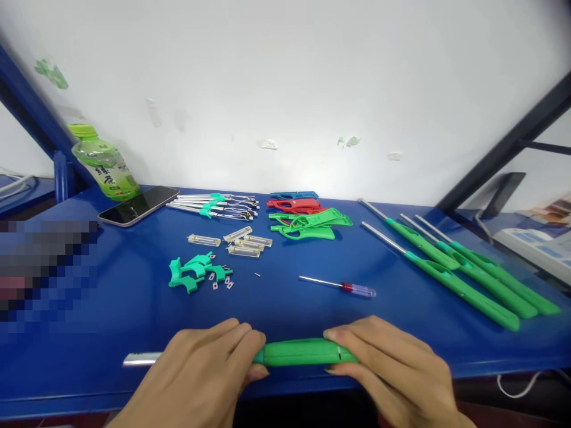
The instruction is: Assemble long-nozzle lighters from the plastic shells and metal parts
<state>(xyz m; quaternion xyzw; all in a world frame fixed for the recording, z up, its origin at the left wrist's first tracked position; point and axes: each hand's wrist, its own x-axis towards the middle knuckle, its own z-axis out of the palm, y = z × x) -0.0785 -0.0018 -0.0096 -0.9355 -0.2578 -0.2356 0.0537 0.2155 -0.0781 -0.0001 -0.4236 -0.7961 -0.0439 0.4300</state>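
Observation:
A green long-nosed lighter (303,352) lies crosswise at the near edge of the blue table (134,321). Its metal tube (141,359) pokes out to the left. My left hand (200,371) is closed over the lighter's left part, fingers wrapped on top. My right hand (392,371) grips the right end of the green body, fingers curled over it. Both hands hold the same lighter.
Several finished green lighters (464,270) lie at the right. A small screwdriver (341,286) rests mid-table. Behind it lie green, red and blue shell halves (307,217), clear tubes (243,242), teal triggers (194,272) and metal rods (214,205). A phone (138,205) and bottle (104,161) stand far left.

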